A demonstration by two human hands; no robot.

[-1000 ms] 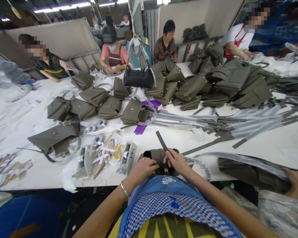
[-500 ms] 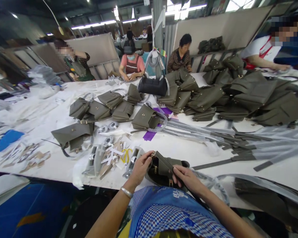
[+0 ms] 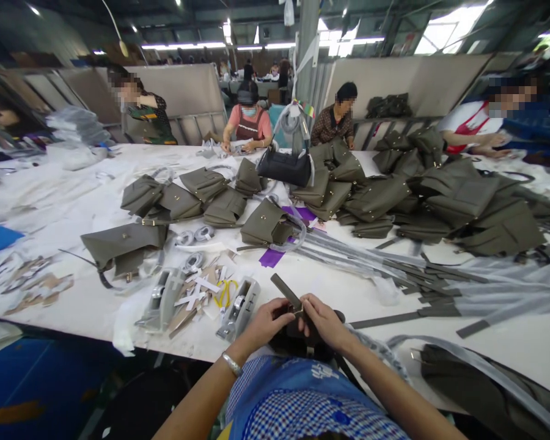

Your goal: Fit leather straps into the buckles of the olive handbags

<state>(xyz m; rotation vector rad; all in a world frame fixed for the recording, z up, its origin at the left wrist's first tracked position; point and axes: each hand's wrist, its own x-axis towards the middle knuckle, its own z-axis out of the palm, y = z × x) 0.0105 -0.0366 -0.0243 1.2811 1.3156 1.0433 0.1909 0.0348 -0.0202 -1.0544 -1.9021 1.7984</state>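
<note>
My left hand [image 3: 270,324] and my right hand [image 3: 323,322] meet close together over an olive-green handbag [image 3: 282,343] at the table's front edge. Between them a flat olive strap [image 3: 284,289] sticks up, its free end pointing to the upper left. A small gold-coloured buckle [image 3: 298,313] shows at my fingertips, around the strap. Both hands are closed in a pinch at this spot, the left at the buckle side and the right on the strap. Most of the bag is hidden under my hands.
Two tape dispensers [image 3: 239,308] and yellow-handled scissors [image 3: 224,293] lie left of my hands. Beyond are several olive bags [image 3: 266,221] and a black bag [image 3: 285,166]. Plastic-wrapped straps [image 3: 394,263] spread to the right. Co-workers [image 3: 247,125] sit across the table.
My right hand has moved left to meet my left hand at the buckle. The strap, stretched between the hands before, now has its end projecting upward past the buckle. The view has shifted slightly.
</note>
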